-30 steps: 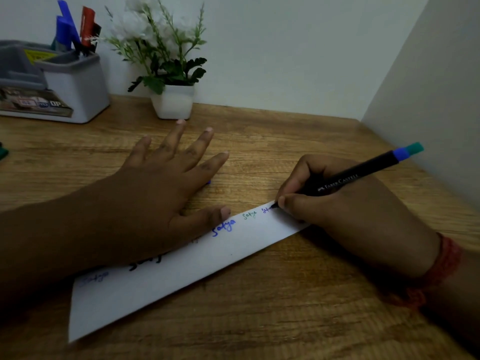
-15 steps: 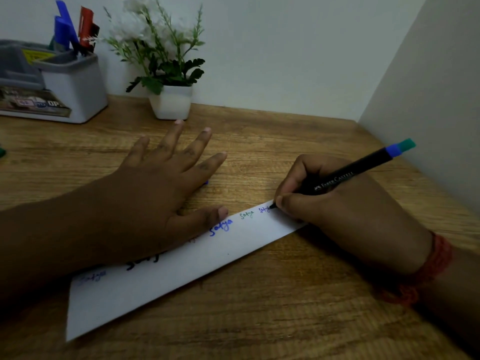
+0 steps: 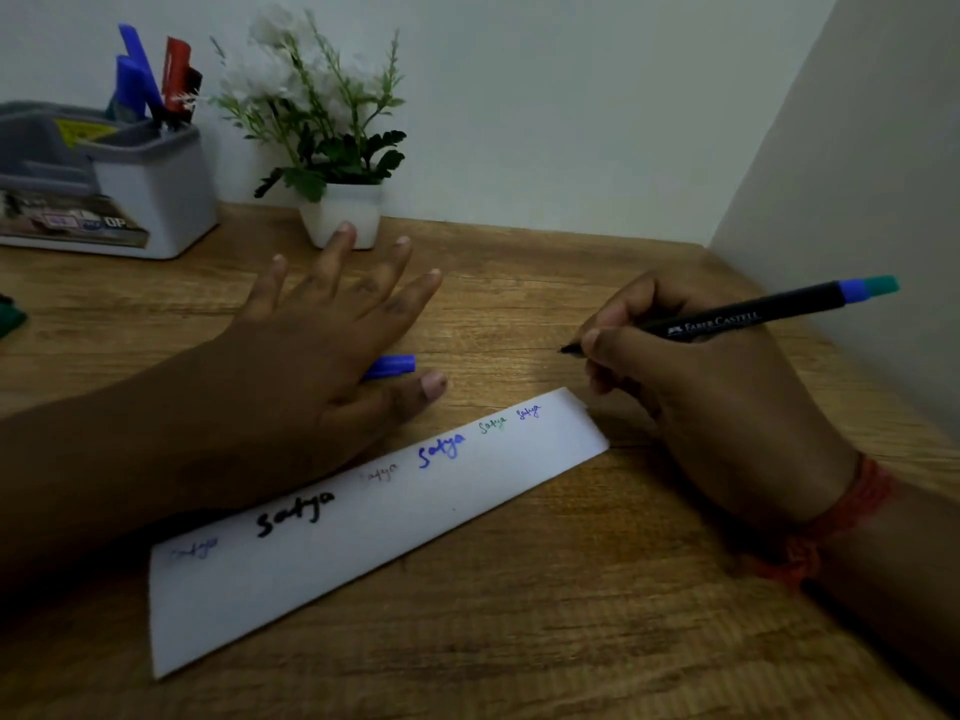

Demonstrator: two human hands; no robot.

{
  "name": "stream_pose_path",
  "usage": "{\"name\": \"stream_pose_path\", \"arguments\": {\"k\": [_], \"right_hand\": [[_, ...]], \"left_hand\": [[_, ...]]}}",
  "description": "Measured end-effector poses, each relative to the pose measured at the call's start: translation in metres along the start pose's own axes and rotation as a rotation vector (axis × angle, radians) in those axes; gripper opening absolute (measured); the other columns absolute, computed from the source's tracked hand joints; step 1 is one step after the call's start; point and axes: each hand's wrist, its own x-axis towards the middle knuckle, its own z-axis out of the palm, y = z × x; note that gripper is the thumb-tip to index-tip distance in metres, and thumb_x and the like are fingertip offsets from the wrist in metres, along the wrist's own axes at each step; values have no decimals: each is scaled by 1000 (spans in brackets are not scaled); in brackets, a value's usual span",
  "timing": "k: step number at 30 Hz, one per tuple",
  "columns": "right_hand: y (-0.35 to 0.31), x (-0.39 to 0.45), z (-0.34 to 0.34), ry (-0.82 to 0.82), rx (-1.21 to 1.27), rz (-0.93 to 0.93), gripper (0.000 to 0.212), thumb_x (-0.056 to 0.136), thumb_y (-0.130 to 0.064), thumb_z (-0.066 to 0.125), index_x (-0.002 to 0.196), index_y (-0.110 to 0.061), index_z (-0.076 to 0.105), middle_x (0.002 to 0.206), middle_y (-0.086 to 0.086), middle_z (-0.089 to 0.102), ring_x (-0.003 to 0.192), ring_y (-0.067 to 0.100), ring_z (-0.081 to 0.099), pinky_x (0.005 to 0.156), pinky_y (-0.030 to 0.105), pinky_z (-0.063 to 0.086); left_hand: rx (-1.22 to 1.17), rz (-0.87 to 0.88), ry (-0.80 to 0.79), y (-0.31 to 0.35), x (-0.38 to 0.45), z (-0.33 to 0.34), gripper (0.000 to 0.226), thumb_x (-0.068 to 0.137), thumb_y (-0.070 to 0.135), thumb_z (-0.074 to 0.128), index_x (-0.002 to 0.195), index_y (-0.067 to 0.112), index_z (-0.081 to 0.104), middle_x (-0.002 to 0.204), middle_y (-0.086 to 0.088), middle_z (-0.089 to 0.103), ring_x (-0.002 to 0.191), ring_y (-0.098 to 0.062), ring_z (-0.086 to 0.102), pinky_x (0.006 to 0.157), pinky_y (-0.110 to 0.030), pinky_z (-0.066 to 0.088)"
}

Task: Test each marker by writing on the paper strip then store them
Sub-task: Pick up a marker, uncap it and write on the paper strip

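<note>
Head view: right hand (image 3: 701, 387), gripping the black fineliner marker (image 3: 737, 320), has lifted off the white paper strip (image 3: 363, 532); left hand (image 3: 311, 366), fingers spread, has shifted off it. Six handwritten words line the strip near the wooden desk's (image 3: 519, 641) front edge.

The spread left hand (image 3: 322, 356) covers most of a blue marker cap (image 3: 392, 366) lying on the wooden desk (image 3: 519, 615). At the desk's left edge, a dark green object (image 3: 9, 317) is cut off by the frame. The label on the grey plastic organiser (image 3: 150, 194) at the back-left corner is too blurred to read.
</note>
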Motion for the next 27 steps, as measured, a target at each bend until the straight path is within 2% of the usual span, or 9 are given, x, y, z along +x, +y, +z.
{"name": "stream_pose_path", "arguments": {"k": [5,7,9,11,13,15,17,22,27], "right_hand": [[-3,-4,0,0,-62,-68,4,84,-10,69,84,-13,67,83,6,73,73,16,71,75,35,59],[-4,-5,0,-9,-87,-85,6,84,-10,71,85,-15,68,86,4,74,77,15,72,76,33,60],[-4,-7,-1,-31,-89,-82,8,82,-13,73,86,-19,70,90,1,74,83,13,72,77,31,59],[-4,-8,-1,-79,-80,-64,10,82,-16,73,89,-23,72,93,-4,75,90,11,72,80,30,57],[-4,-10,-1,-136,-46,-53,14,84,-16,71,92,-26,74,99,-5,76,98,12,72,91,40,58],[-5,-10,0,-175,-26,-51,19,85,-13,69,95,-28,76,103,-5,76,101,12,72,96,46,55],[-6,-11,2,-214,-1,-52,24,87,-9,66,96,-28,76,102,-5,78,100,11,73,97,45,54],[-7,-13,4,-263,-5,-103,23,86,-7,67,94,-28,75,99,-4,78,97,11,74,94,42,55],[-8,-15,5,-294,36,-149,23,86,-3,69,91,-25,74,100,-2,78,95,14,75,89,36,58]], "left_hand": [[-18,-23,-6,-11,3,-6,75,76,82,2,143,55,-16,156,26,-18,139,-2,-32,114,-48,-11],[-17,-18,-19,-12,2,-9,82,75,80,9,149,47,-4,159,23,-5,143,-2,-21,115,-47,-10],[-34,-3,-12,-11,0,-15,84,75,76,15,151,40,14,159,19,15,145,-1,-2,117,-47,-6],[-57,17,14,-9,-1,-20,79,76,72,22,144,35,36,148,15,39,138,-2,23,117,-47,6],[-58,26,12,-9,-1,-21,69,77,69,28,133,35,50,127,14,53,121,-6,41,108,-43,29],[-65,30,0,-10,0,-18,54,80,65,34,121,39,56,108,19,53,105,-6,46,89,-34,41],[-82,31,18,-11,2,-14,34,87,56,45,114,40,60,99,20,50,96,-4,46,80,-32,43],[-151,62,98,-3,1,-14,20,88,37,61,108,37,63,96,18,54,89,-1,50,73,-23,42],[-241,125,184,5,-3,-18,19,86,31,66,104,37,62,96,20,59,91,4,54,73,-20,44]]}}
